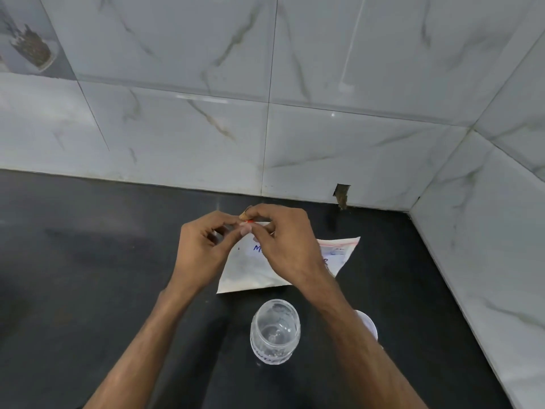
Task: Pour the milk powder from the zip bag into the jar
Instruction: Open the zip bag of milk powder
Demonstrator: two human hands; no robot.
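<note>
**Opening the zip bag at its seal, ahead of the pour**

Head view: both hands meet at the far corner of the zip bag [250, 271], which lies flat on the black counter [88, 261] with white powder settled in its near half and blue writing across its face. The left hand [203, 246] and right hand [283, 240] each pinch the bag's top edge with thumb and curled fingertips, right where a red strip of the seal shows between them. Both wrists are bent down and the forearms converge from the near edge.

This looks like the opening step, with nothing poured yet. Whether the seal has begun to part is hidden by the fingers.

The jar [275, 329] stands upright and uncapped, near the bag's closest edge, between the forearms, and looks empty. A white lid [368, 324] peeks out just beside it, behind the right forearm.

Next, the seal probably needs pulling apart along its length. The bag then has to be lifted and tilted over the jar's narrow mouth, slowly, as fine powder can spill.
</note>
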